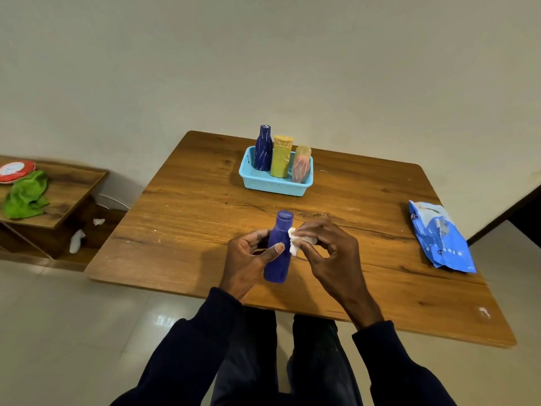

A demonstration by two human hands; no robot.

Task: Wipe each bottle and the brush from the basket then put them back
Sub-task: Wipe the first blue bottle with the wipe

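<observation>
**Blue bottle in hand, tissue at its neck**

A dark blue bottle is held upright above the near middle of the wooden table, cap up, tilted slightly. The left hand wraps it from the left: thumb laid across the front of the body, fingers curled behind. The right hand pinches a small wad of white tissue between thumb and fingertips, and the tissue touches the bottle's right shoulder just below the neck. Both arms wear dark sleeves.

Farther back, near the table's far edge, sits a light blue plastic basket with perforated walls. Three items stand upright inside it along the far side: a second dark blue bottle on the left, a yellow tube-shaped bottle in the middle, touching it, and a pinkish translucent bottle on the right, leaning a little. A brush cannot be made out.

At the table's right edge, well apart from the hands, lies a blue and white wipes pack, flat.

Off to the far left, a lower wooden shelf unit carries a crumpled green cloth and, just beside it, a red and white round lid. Bits of white paper lie in the shelf's lower compartment. The floor is pale glossy tile; the wall behind is plain and cream.
</observation>
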